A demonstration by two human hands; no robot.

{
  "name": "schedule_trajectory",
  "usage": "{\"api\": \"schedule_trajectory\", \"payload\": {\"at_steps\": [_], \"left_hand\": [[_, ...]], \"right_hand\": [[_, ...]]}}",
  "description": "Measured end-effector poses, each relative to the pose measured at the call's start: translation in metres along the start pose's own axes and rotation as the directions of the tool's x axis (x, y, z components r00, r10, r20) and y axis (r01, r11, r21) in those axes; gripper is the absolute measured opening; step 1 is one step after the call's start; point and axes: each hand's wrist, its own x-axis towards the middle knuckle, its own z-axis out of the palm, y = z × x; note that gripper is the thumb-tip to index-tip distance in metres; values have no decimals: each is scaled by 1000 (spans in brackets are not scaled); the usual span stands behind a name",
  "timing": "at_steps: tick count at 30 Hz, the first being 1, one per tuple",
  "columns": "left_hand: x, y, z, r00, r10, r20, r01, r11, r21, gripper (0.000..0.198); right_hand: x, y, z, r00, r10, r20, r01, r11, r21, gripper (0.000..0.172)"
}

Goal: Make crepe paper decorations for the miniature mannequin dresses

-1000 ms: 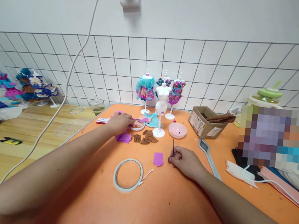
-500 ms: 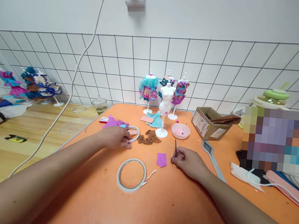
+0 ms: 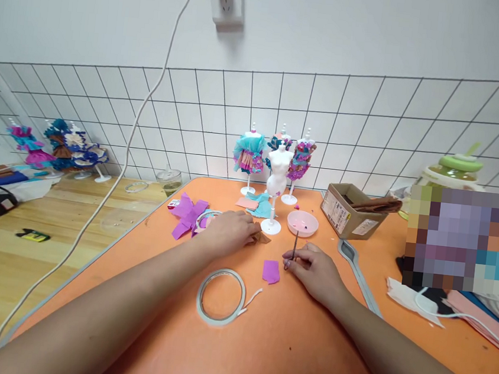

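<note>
My left hand is over the brown folded paper pieces, its fingers bent down and closed on one of them; the hand covers most of the pile. In my right hand is a pair of small dark scissors, blades pointing up and away. Just left of that hand lies a purple paper square. A wide roll of white tape rests nearer me, its loose end sticking out to the right. A bare white mannequin stands upright behind my hands.
Beside the mannequin is a pink bowl. Dressed mannequins stand behind. Purple paper strips lie to the left, blue paper farther back. A cardboard box with brown paper stands right. A white cable hangs at left.
My left hand has moved right, from the smaller tape roll and purple paper to the brown pieces. The purple strips lie uncovered and spread out. My right hand stays almost where it was.
</note>
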Motion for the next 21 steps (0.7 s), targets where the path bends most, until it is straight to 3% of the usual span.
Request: {"api": "schedule_trajectory", "payload": {"at_steps": [4,8,12,15,16,17,18,19,21], "left_hand": [[24,9,19,999,31,-29,-34,994,-105,20],[32,0,26,999,-10,-37,2,980,-201,12],[23,-7,19,975,-183,-128,129,929,-346,16],[4,-1,8,913,-361,-189,201,801,-564,24],[-5,4,4,876,-462,-142,162,558,-814,21],[-13,11,2,877,-479,-35,113,276,-954,21],[-22,18,0,888,-456,66,96,43,-994,24],[-30,25,0,897,-417,147,106,-120,-987,29],[-43,39,4,893,-379,242,132,-293,-947,34]], "right_hand": [[0,0,-1,994,-61,-90,72,989,126,34],[-3,-1,-2,996,43,-79,-19,959,283,38],[-4,-2,-1,995,94,-22,-77,912,402,33],[-6,-5,-2,996,94,-3,-81,871,484,28],[-7,-7,-3,995,97,17,-92,855,510,30],[-8,-9,-3,995,95,42,-103,840,533,33],[-9,-11,-3,994,87,67,-109,826,553,36],[-11,-14,-2,993,75,88,-112,814,569,38],[-14,-20,1,992,51,115,-110,790,603,39]]}}
